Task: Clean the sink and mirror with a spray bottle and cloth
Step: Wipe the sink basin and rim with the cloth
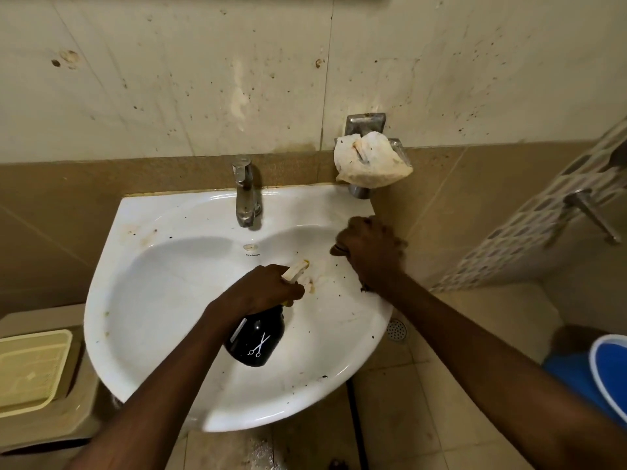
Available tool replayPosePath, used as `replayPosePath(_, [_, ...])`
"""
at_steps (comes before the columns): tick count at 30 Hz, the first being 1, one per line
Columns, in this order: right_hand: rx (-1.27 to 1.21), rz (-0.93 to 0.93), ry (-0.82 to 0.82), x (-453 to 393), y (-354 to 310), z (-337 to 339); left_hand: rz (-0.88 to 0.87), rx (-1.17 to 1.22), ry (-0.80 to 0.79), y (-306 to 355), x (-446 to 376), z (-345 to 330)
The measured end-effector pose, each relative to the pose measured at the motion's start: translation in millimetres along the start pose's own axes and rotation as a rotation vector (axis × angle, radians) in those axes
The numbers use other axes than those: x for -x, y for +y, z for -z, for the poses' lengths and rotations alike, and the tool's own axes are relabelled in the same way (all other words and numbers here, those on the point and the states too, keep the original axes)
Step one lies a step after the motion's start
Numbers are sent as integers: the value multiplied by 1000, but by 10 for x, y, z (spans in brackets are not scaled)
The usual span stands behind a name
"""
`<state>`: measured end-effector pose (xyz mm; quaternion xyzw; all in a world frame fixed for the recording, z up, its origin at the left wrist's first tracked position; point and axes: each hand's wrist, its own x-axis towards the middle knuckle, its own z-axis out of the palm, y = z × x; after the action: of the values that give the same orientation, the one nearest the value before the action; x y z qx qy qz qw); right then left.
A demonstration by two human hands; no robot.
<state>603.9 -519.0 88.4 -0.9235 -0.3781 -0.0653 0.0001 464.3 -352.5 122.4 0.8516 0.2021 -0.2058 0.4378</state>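
Note:
A white wall-hung sink, with brown stains and dark specks around its right side, fills the middle. My left hand grips the neck of a black spray bottle with a scissors logo. The bottle is tilted over the basin, and its cream nozzle points at a stained patch. My right hand is a closed fist on the sink's right rim, slightly blurred. A small dark bit shows at its thumb side. A crumpled white cloth lies on a wall holder above that rim. The mirror is out of view.
A chrome tap stands at the back of the sink. A yellow plastic tray rests on a beige ledge at the left. A blue bucket stands on the floor at the right, near a floor drain. A shower tap juts from the right wall.

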Motion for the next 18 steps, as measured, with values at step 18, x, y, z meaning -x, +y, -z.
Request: replayPosePath(18, [428,686,37,-418,31,-108,16,-21,13,-157,-84,110])
